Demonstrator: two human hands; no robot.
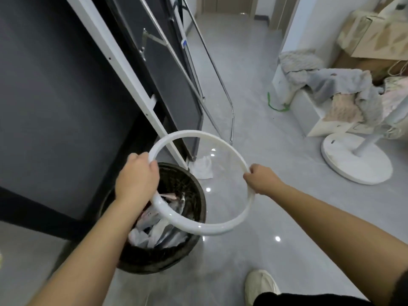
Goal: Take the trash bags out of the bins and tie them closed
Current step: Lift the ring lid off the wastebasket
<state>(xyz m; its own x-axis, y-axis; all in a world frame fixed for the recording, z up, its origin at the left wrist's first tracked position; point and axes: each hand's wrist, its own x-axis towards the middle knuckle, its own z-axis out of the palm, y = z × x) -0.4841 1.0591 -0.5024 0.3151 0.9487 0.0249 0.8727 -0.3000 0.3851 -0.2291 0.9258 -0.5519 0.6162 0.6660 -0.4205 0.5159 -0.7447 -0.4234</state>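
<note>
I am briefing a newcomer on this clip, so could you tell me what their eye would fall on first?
The white ring held mid-frame draws the eye: the left hand grips its left side, the right hand its right. Just below stands the dark bin stuffed with crumpled trash, and a white fan base sits at right.

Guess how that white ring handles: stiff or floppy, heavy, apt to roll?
Probably stiff: the white ring shows a clean round shape though held only at two sides by the left hand and right hand. Likely light, since it is a thin band. On edge it could roll across the glossy floor; laid flat it should stay.
</note>
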